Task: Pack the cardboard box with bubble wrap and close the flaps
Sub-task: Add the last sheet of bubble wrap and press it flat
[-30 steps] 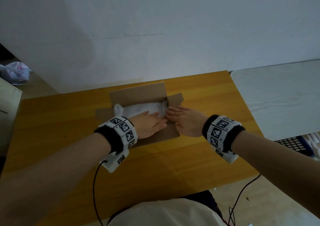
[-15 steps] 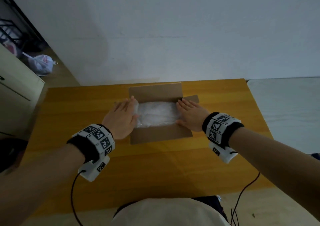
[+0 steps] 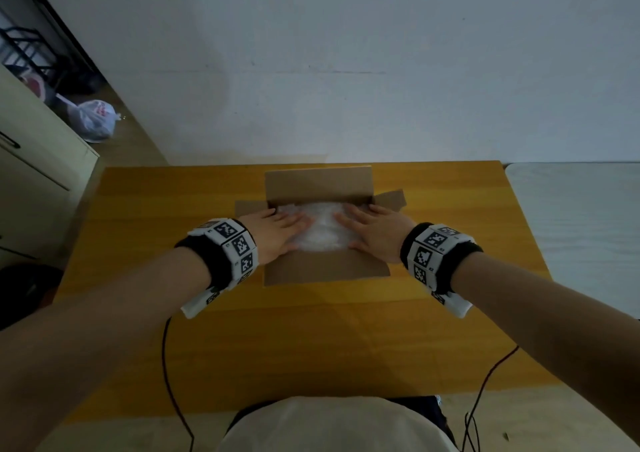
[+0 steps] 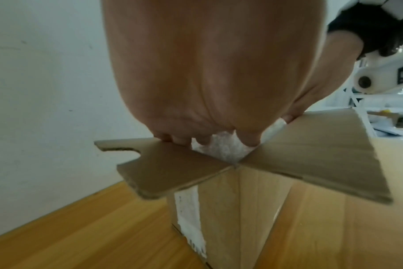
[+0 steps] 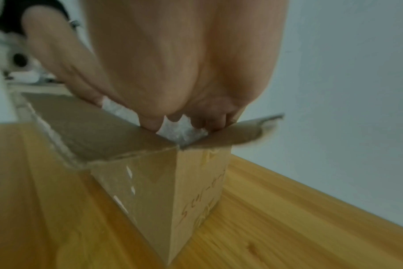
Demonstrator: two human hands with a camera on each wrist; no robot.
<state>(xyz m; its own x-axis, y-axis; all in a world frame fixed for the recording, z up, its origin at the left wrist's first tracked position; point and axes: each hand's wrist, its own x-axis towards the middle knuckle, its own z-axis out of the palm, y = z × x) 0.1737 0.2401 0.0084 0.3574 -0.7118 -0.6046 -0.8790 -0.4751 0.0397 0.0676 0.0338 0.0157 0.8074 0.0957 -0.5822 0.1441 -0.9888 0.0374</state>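
Nearest the person, the near flap (image 3: 325, 271) of the cardboard box (image 5: 154, 183) lies folded outward toward the body, over the yellow wooden table (image 3: 311, 347). Just beyond it, both hands are flat in the box's open top: the left hand (image 3: 273, 235) and the right hand (image 3: 375, 231) press with straight, spread fingers on the bubble wrap (image 3: 322, 230), which fills the box up to about rim level; neither hand grips anything. The step in hand looks to be the tamping down of the wrap, so the packing seems nearly done and no flap is closed yet. The next move probably calls for lifting the hands out and folding the short side flaps in first, the left side flap (image 4: 168, 163) and the right side flap (image 3: 391, 197), which both stick out sideways. The springy wrap may push back up against them. Farther off, the far flap (image 3: 318, 185) stands up toward the white wall (image 3: 346, 70). Nothing on the table blocks the flaps. To the right stands a pale second table (image 3: 575, 226); far left, on the floor, lies a plastic bag (image 3: 93, 119) beside a cream cabinet (image 3: 34, 160).
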